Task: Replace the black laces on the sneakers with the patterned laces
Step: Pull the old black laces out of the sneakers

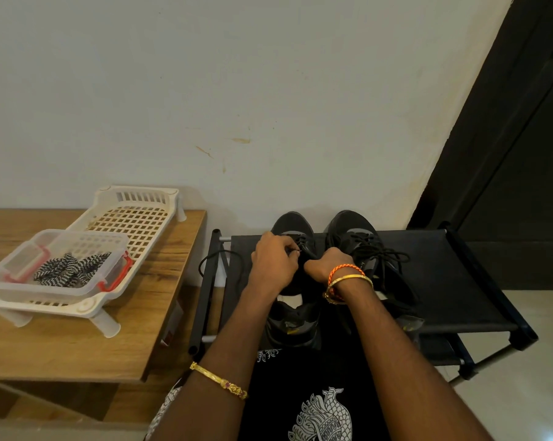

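Two black sneakers stand side by side on a black shoe rack [459, 281]. My left hand [273, 264] pinches the black lace [304, 245] over the left sneaker [292, 226]. My right hand [327, 265] is curled beside it on the same shoe, gripping the lace or the shoe's upper. A loose loop of that lace [214, 259] hangs off the rack's left side. The right sneaker [354, 230] still carries its black lace, ends untied. Black-and-white patterned laces [70, 270] lie in a clear plastic box [20, 283] at the left.
The clear box with red clips sits in a white slotted plastic tray [135, 214] on a wooden table [78, 345] left of the rack. A pale wall stands behind, a dark door [523, 154] at the right, and light floor tiles [523, 393] at the lower right.
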